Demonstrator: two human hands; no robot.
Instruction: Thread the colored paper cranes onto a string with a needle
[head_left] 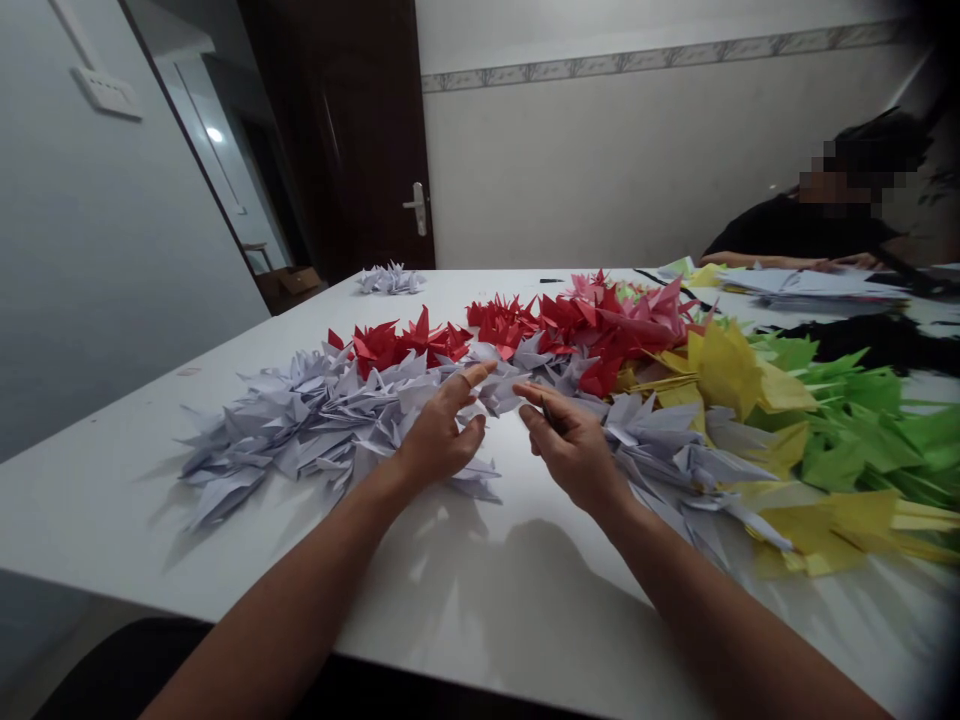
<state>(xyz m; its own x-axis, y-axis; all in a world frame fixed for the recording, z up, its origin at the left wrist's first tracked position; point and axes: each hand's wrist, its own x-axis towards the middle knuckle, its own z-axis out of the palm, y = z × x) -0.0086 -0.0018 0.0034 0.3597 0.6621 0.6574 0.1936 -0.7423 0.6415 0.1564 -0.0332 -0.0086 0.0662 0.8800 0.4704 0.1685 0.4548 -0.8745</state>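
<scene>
Centre of the frame, left hand (441, 428): fingers spread apart, beside white folded papers (296, 425).
Right hand (574, 445): seems to pinch a dark slim object (550, 412).
White folded papers: left and right of centre; probably light, easily crushed; better hold at folded middle, not pointed tips.

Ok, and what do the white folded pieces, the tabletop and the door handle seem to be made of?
White folded pieces: matte paper, judging by crisp creases and thin edges. Tabletop: smooth and glossy, with blurred reflections; perhaps laminate, though that's unclear. Door handle: probably metal, from its silvery sheen.
</scene>
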